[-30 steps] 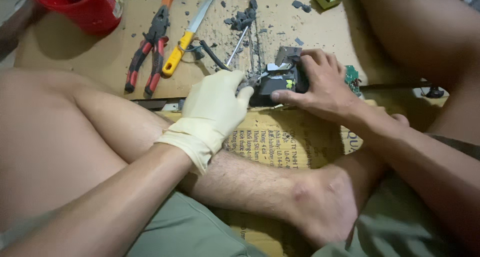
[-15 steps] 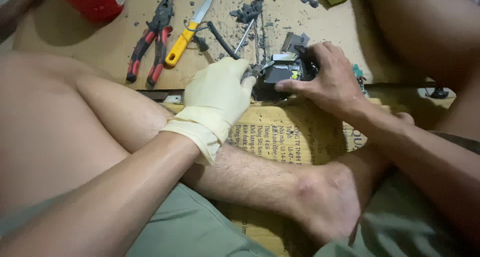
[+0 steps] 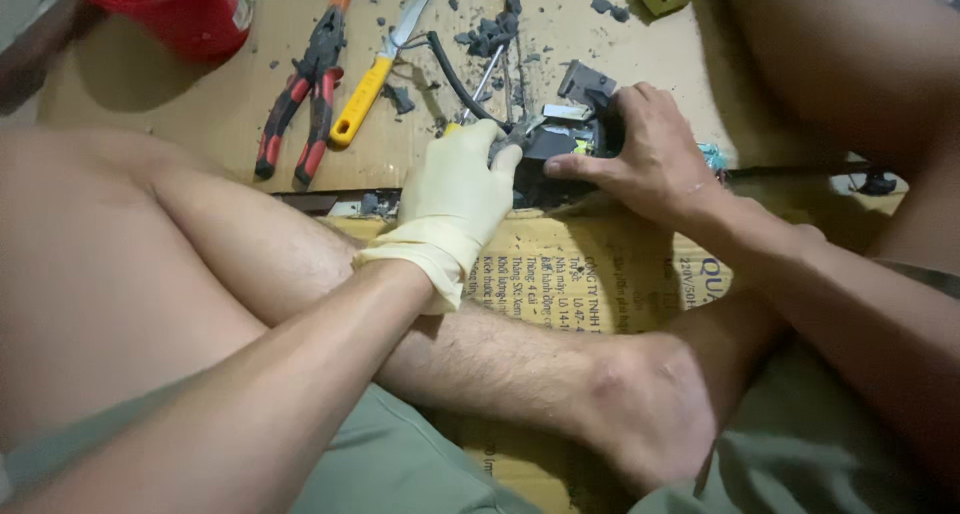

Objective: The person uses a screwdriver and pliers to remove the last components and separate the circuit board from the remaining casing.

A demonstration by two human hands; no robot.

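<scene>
Where the gloved left hand (image 3: 455, 189) curls over a thin metal tool, hard to tell grip from touch; dark broken device (image 3: 572, 139) half hidden, clamped under the bare right hand (image 3: 640, 154). Crowded left by red pliers (image 3: 305, 99) and yellow-handled knife (image 3: 375, 74); red cup (image 3: 175, 9) cut off far left on cardboard (image 3: 600, 269).

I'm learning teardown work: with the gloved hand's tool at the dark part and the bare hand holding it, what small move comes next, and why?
Probably a short pry with the tool. The gloved left hand has its tip at the dark part, the right hand pins that part to the cardboard, and grey chips lie scattered there.
</scene>
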